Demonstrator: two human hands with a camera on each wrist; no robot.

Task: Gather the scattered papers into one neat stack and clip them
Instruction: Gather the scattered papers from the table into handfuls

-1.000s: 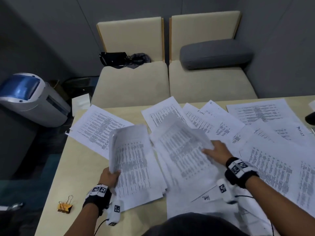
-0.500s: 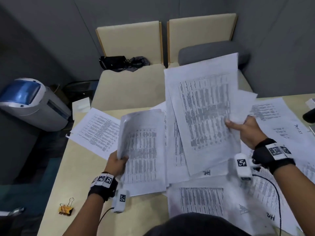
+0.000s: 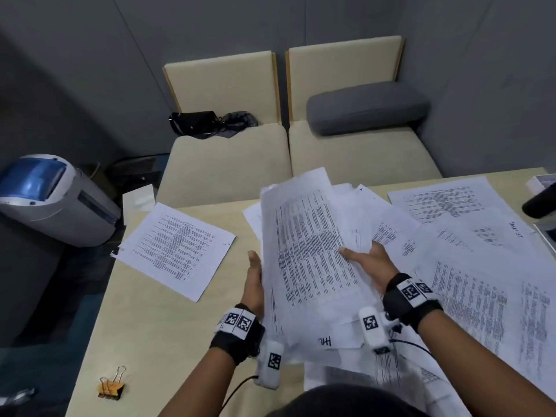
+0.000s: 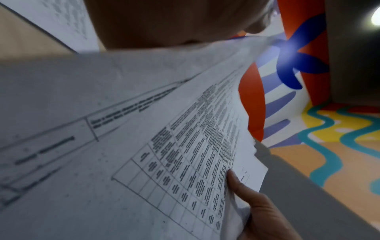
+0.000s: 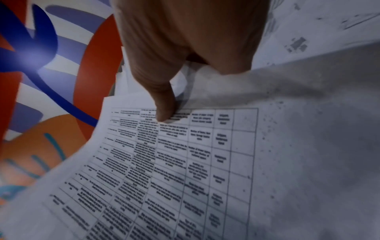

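**Both hands on the bundle, loose sheets all around**

Head view first: I see the left hand (image 3: 255, 282) along the left edge of a fanned bundle of papers (image 3: 313, 260), fingers out of sight behind the sheets, so I can't tell its grip from here. The right hand (image 3: 371, 261) is on the bundle's right side, thumb lying on the printed top page. The bundle is ragged, sheets sticking out at different angles, above the table (image 3: 144, 326). One single sheet (image 3: 174, 248) lies apart at the table's far left; more loose sheets (image 3: 481, 296) overlap across the right side. A yellow binder clip (image 3: 110, 386) sits alone near the table's front-left corner, well apart from everything.

Left wrist view: the thumb (image 4: 236, 181) presses onto the top page at its edge, gripping the bundle, and the palm fills the lower right.

Right wrist view: the thumb (image 5: 164, 105) comes down on the table-printed page, pinching the bundle; the other fingers are hidden under the paper.
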